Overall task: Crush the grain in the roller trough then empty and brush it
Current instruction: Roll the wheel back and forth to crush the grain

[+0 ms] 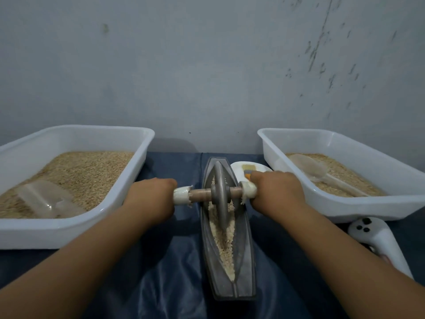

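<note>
- The trough [245, 268] is long, grey and shaped like a boat. It sits on a blue cloth [165, 272] and points away from the person.
- Pale grain [224, 240] lies along the bottom of the trough.
- A grey wheel [221, 196] stands upright in the trough, near its far end, down in the grain.
- A wooden rod [200, 194] goes through the wheel, with white wrap on both ends.
- Left of the trough is a white tub [69, 233] with lots of grain and a clear scoop [46, 201] in it.
- Right of the trough is another tub [368, 210] with grain and a clear spoon [310, 168].
- Just behind the trough, to its right, a small white plate [239, 166] holds a brush [248, 169].
- The left hand [150, 195] is curled tight round the left end of the rod.
- The right hand [276, 189] is curled tight round the right end.
- Both arms reach forward, one on each side of the trough.
- A white controller [381, 240] lies right of the trough, by the near edge of the right tub.
</note>
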Demonstrator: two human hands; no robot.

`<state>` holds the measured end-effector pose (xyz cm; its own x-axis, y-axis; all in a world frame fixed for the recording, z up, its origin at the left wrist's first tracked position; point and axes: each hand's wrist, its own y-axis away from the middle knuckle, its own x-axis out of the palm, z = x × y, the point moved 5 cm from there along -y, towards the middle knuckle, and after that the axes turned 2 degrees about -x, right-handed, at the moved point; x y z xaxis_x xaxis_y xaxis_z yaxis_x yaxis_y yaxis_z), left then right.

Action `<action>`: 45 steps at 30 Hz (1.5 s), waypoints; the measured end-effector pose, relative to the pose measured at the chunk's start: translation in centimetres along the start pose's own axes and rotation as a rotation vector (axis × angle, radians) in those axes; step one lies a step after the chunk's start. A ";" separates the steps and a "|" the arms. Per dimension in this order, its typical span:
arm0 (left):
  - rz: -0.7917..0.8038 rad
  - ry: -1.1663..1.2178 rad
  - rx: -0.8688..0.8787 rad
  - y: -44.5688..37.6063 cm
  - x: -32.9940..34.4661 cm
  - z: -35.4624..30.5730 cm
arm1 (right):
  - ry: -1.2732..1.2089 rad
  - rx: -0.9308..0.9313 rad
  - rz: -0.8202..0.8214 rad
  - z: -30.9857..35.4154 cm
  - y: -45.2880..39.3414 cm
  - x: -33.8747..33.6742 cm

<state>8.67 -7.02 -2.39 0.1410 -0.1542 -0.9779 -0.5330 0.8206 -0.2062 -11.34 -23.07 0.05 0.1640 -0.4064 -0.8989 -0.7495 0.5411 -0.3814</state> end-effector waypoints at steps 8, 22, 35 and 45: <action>0.086 -0.079 0.083 6.8 -4.1 -0.7 | -0.188 -0.038 0.362 -0.8 6.5 -3.3; 0.058 -0.041 0.004 -3.7 -1.7 -0.7 | -0.114 0.077 0.207 -1.3 -3.3 1.8; -0.067 -0.078 0.005 -4.4 -1.8 -1.0 | -0.159 0.074 0.225 -1.9 -3.9 3.4; 0.013 -0.047 -0.021 0.3 -1.8 -1.1 | -0.104 0.030 0.238 -0.7 -0.6 1.4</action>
<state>7.35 -7.12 -0.74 0.1729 -0.1170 -0.9780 -0.5527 0.8103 -0.1946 -11.17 -24.48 -0.83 0.0520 -0.1877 -0.9808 -0.7561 0.6343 -0.1614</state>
